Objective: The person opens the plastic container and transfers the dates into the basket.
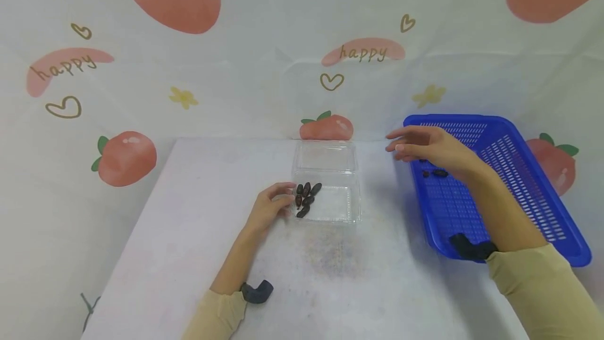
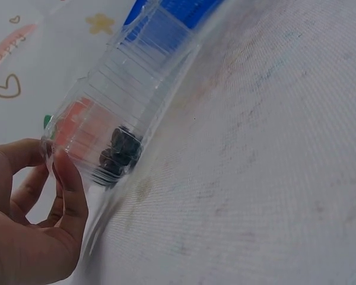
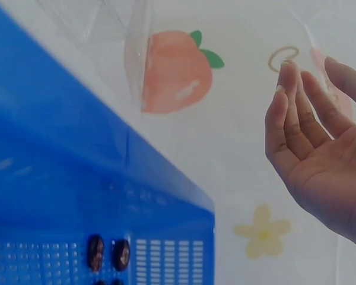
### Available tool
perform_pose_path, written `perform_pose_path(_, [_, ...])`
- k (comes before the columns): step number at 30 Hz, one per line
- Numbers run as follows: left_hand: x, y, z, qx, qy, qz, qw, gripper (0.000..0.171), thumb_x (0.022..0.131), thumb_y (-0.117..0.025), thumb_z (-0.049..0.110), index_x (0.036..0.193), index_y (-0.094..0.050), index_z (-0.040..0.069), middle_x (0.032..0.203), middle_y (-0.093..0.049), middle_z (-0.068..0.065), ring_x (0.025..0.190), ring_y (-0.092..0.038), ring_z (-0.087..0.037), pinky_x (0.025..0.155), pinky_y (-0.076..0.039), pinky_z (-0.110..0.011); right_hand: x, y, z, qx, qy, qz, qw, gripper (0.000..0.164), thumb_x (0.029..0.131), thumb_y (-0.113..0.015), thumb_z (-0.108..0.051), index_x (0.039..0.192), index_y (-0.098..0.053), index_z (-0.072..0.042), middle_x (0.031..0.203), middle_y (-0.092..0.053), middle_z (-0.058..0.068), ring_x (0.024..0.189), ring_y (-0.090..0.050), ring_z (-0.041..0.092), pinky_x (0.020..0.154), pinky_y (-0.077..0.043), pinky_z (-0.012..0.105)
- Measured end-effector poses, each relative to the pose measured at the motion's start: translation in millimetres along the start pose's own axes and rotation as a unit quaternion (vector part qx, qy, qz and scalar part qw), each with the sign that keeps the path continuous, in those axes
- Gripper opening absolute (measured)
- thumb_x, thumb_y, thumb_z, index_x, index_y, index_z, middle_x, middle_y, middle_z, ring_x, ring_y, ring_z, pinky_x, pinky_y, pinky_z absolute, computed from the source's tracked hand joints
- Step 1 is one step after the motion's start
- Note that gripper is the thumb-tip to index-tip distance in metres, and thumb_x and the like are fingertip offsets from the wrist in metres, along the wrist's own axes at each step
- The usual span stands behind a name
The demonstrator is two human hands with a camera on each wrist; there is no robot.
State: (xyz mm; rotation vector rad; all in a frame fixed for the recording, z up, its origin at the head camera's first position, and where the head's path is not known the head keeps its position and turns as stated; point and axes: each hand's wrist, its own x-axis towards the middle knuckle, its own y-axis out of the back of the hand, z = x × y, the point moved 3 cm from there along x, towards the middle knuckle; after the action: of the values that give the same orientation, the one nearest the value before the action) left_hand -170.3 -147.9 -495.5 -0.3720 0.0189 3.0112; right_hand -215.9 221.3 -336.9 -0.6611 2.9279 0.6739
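Note:
A clear plastic clamshell box [image 1: 336, 202] lies with its lid folded back on the table. Several dark brown oval fruits [image 1: 308, 189], date-like in look, sit in its left half. My left hand [image 1: 268, 208] pinches the box's left rim between thumb and fingers, as the left wrist view shows at the box edge [image 2: 65, 133]. Above the left rim of a blue plastic basket [image 1: 542, 185] hovers my right hand [image 1: 431, 148], fingers loosely extended and holding nothing. A few more of the dark fruits [image 3: 121, 255] lie in the basket, partly hidden by my right arm in the head view.
The white table [image 1: 207, 214] carries faint stains in front of the box. Behind it hangs a white cloth [image 1: 255, 77] printed with fruits, hearts and flowers. The basket stands at the table's right, its high perforated walls slanting outward.

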Motion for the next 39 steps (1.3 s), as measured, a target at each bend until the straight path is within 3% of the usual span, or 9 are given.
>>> perform_pose_path(16, [1.6,-0.2,3.5,0.012,0.01,-0.01,0.9998,0.038,0.093,-0.065,0.006,0.131,-0.062,0.004,0.125,-0.057,-0.019,0.081,-0.057,-0.015,0.067,-0.053,-0.026,25,-42,-7,0.006,0.042,-0.061,0.997,0.036,0.098,-0.062,-0.022,0.131,-0.061,-0.008,0.118,-0.069,0.011,0.102,-0.068,0.023,0.092,-0.054,0.036])
perform_pose_path(21, [-4.9,-0.6,14.4,0.015,0.016,-0.014,0.9997,0.039,0.092,-0.064,0.004,0.131,-0.061,0.001,0.126,-0.057,-0.022,0.08,-0.057,-0.016,0.069,-0.055,-0.028,37,-61,-3,0.008,0.039,-0.085,0.996,0.034,0.097,-0.064,-0.021,0.129,-0.062,-0.011,0.118,-0.069,0.009,0.102,-0.067,0.026,0.09,-0.055,0.035])
perform_pose_path(26, [-15.1,-5.8,28.5,0.008,0.015,-0.02,0.9996,0.04,0.091,-0.064,0.001,0.131,-0.059,-0.003,0.125,-0.056,-0.025,0.08,-0.057,-0.017,0.068,-0.055,-0.028,50,-78,0,0.015,0.037,-0.084,0.996,0.034,0.095,-0.067,-0.02,0.127,-0.064,-0.009,0.116,-0.07,0.01,0.1,-0.068,0.026,0.088,-0.056,0.037])
perform_pose_path(33, [-14.5,-5.8,29.3,0.002,0.007,-0.022,0.9997,0.039,0.092,-0.062,0.0,0.131,-0.059,-0.004,0.125,-0.055,-0.027,0.083,-0.057,-0.02,0.071,-0.055,-0.031,60,-101,4,0.033,0.029,-0.064,0.997,0.03,0.095,-0.067,-0.017,0.122,-0.066,-0.006,0.115,-0.07,0.011,0.101,-0.068,0.029,0.089,-0.056,0.039])
perform_pose_path(39, [-15.1,-5.2,29.6,0.007,0.011,-0.027,0.9996,0.039,0.093,-0.062,0.0,0.132,-0.059,-0.004,0.127,-0.055,-0.028,0.084,-0.057,-0.021,0.074,-0.055,-0.035,64,-120,6,0.036,0.036,-0.058,0.997,0.028,0.095,-0.065,-0.01,0.121,-0.066,-0.001,0.117,-0.066,0.02,0.103,-0.067,0.033,0.087,-0.057,0.036])
